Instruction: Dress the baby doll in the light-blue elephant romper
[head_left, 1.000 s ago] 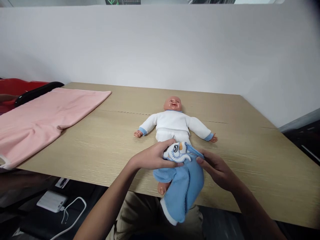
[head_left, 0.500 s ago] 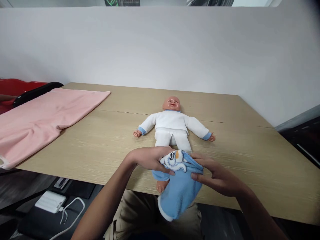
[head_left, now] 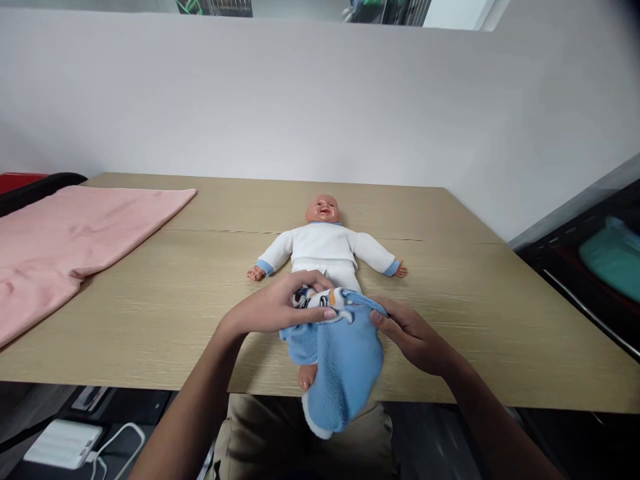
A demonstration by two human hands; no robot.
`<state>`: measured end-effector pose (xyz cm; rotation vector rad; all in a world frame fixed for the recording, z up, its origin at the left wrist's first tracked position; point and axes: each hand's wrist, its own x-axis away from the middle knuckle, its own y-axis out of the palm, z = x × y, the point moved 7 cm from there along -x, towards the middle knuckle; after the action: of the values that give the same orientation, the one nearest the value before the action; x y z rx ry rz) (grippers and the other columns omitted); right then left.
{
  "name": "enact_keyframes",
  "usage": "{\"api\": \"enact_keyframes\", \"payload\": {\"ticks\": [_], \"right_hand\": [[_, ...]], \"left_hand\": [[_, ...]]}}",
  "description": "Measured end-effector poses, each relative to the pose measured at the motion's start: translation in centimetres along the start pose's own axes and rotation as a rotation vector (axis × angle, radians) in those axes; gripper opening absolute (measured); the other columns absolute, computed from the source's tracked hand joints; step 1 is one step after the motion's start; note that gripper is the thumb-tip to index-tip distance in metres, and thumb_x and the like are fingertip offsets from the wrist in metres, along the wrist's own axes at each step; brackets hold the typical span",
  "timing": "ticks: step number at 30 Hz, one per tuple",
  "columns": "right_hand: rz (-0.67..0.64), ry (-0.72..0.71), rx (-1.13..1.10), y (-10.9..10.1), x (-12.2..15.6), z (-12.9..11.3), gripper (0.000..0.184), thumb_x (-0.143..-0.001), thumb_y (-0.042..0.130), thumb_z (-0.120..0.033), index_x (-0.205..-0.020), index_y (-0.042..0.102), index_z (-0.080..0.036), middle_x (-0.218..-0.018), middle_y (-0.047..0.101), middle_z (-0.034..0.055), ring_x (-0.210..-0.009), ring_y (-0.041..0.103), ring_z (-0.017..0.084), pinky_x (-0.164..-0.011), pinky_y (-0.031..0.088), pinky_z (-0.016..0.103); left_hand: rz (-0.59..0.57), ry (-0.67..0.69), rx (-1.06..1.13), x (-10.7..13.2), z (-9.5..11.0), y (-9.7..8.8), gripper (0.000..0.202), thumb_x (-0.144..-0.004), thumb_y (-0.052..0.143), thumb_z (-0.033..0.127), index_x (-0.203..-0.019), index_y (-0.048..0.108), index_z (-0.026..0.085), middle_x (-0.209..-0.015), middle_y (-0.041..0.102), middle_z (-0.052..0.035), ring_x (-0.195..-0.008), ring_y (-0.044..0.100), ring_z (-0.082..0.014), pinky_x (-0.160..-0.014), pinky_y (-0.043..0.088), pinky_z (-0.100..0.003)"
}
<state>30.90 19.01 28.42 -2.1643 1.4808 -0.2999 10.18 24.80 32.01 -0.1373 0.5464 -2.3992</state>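
Note:
A baby doll (head_left: pixel 324 241) in a white suit with light-blue cuffs lies on its back on the table, head away from me, arms spread. Over its lower legs I hold a blue fleece baby garment (head_left: pixel 350 363) with white trim and an eye-and-orange-patch appliqué; its exact kind is unclear. My left hand (head_left: pixel 293 303) is closed on the garment's upper left, thumb across the appliqué. On the upper right edge, my right hand (head_left: pixel 410 333) pinches the cloth between thumb and fingers. The garment's lower end hangs past the table edge. One doll foot (head_left: pixel 307 377) shows beside it; the other is hidden.
A pink cloth (head_left: pixel 90 240) is spread over the left side of the wooden table (head_left: pixel 200 320). Beyond the table stands a white partition (head_left: pixel 300 100). A white power bank (head_left: pixel 64 443) with a cable sits below, at lower left. Green cloth (head_left: pixel 613 257) lies in something dark at right.
My view has turned slightly right. My left thumb now lies across the appliqué, and the garment's top edge is folded and more bunched. My right hand still grips its right edge.

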Motion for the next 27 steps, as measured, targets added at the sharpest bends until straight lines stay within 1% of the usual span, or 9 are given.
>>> {"api": "enact_keyframes", "payload": {"ticks": [2, 4, 7, 10, 13, 16, 20, 24, 27], "right_hand": [[0.005, -0.023, 0.025, 0.0, -0.2, -0.4, 0.035, -0.111, 0.051, -0.051, -0.118, 0.072, -0.025, -0.117, 0.075, 0.0067, -0.110, 0.068, 0.028, -0.102, 0.051, 0.042], [0.034, -0.037, 0.059, 0.0, -0.6, -0.8, 0.033, -0.112, 0.050, -0.050, -0.109, 0.071, -0.025, -0.109, 0.074, 0.0063, -0.104, 0.068, 0.026, -0.097, 0.053, 0.040], [0.103, -0.086, 0.112, -0.4, -0.9, -1.3, 0.033, -0.112, 0.049, -0.048, -0.097, 0.067, -0.025, -0.099, 0.071, 0.0053, -0.099, 0.067, 0.026, -0.091, 0.054, 0.039], [0.144, -0.119, 0.128, -0.8, -0.6, -1.2, 0.031, -0.111, 0.050, -0.049, -0.099, 0.067, -0.027, -0.099, 0.072, 0.0053, -0.104, 0.067, 0.027, -0.094, 0.055, 0.039], [0.177, -0.098, 0.179, -1.3, 0.1, -0.8, 0.029, -0.107, 0.059, -0.053, -0.114, 0.070, -0.028, -0.113, 0.076, 0.0073, -0.111, 0.070, 0.030, -0.098, 0.056, 0.042], [0.113, -0.071, 0.276, -1.1, 0.2, -1.1, 0.034, -0.099, 0.072, -0.053, -0.118, 0.073, -0.025, -0.116, 0.079, 0.0086, -0.107, 0.072, 0.032, -0.093, 0.056, 0.041], [-0.026, -0.059, 0.231, -0.1, -0.7, -2.2, 0.015, -0.103, 0.064, -0.036, -0.106, 0.073, -0.024, -0.094, 0.078, 0.0030, -0.084, 0.070, 0.022, -0.077, 0.051, 0.032], [-0.028, -0.044, 0.120, -0.2, -1.1, -2.5, 0.016, -0.107, 0.056, -0.033, -0.101, 0.067, -0.023, -0.089, 0.073, 0.0010, -0.079, 0.064, 0.019, -0.074, 0.050, 0.029], [-0.100, 0.047, 0.100, 0.1, -0.4, -1.7, 0.023, -0.108, 0.057, -0.044, -0.117, 0.068, -0.025, -0.103, 0.076, 0.0031, -0.093, 0.069, 0.023, -0.081, 0.054, 0.033]], "left_hand": [[-0.075, -0.004, -0.058, -0.2, 0.5, 0.8, 0.040, -0.090, 0.083, 0.054, -0.114, 0.074, 0.024, -0.104, 0.071, -0.0003, -0.096, 0.064, -0.0210, -0.081, 0.047, -0.029], [-0.150, 0.024, -0.089, -0.5, 0.7, 1.9, 0.039, -0.087, 0.085, 0.055, -0.103, 0.074, 0.022, -0.093, 0.067, 0.0016, -0.086, 0.060, -0.0184, -0.074, 0.044, -0.028], [-0.167, 0.067, -0.048, -0.7, 0.6, 2.6, 0.036, -0.090, 0.083, 0.053, -0.098, 0.070, 0.021, -0.088, 0.062, 0.0029, -0.084, 0.056, -0.0171, -0.075, 0.044, -0.028], [-0.055, 0.031, -0.041, -0.2, -0.1, 1.5, 0.037, -0.090, 0.083, 0.051, -0.110, 0.068, 0.023, -0.099, 0.064, 0.0012, -0.092, 0.059, -0.0196, -0.080, 0.046, -0.029], [0.095, -0.047, -0.085, 0.8, -0.6, -0.1, 0.041, -0.089, 0.085, 0.050, -0.115, 0.065, 0.025, -0.109, 0.066, -0.0010, -0.096, 0.060, -0.0211, -0.081, 0.047, -0.030], [0.092, -0.043, -0.158, 1.0, -0.2, 0.3, 0.045, -0.086, 0.087, 0.053, -0.116, 0.068, 0.025, -0.109, 0.066, -0.0026, -0.096, 0.059, -0.0226, -0.080, 0.047, -0.032], [-0.064, 0.097, -0.180, 0.2, 0.4, 3.5, 0.048, -0.080, 0.092, 0.055, -0.107, 0.069, 0.023, -0.110, 0.066, -0.0054, -0.111, 0.059, -0.0287, -0.092, 0.049, -0.038], [-0.195, 0.037, -0.057, -0.6, -0.8, 5.4, 0.036, -0.096, 0.077, 0.046, -0.120, 0.062, 0.023, -0.103, 0.067, -0.0018, -0.093, 0.062, -0.0218, -0.081, 0.048, -0.033], [-0.150, 0.001, -0.026, -0.8, -1.3, 5.2, 0.023, -0.105, 0.065, 0.043, -0.115, 0.058, 0.023, -0.099, 0.065, 0.0000, -0.088, 0.060, -0.0197, -0.079, 0.046, -0.032]]}}
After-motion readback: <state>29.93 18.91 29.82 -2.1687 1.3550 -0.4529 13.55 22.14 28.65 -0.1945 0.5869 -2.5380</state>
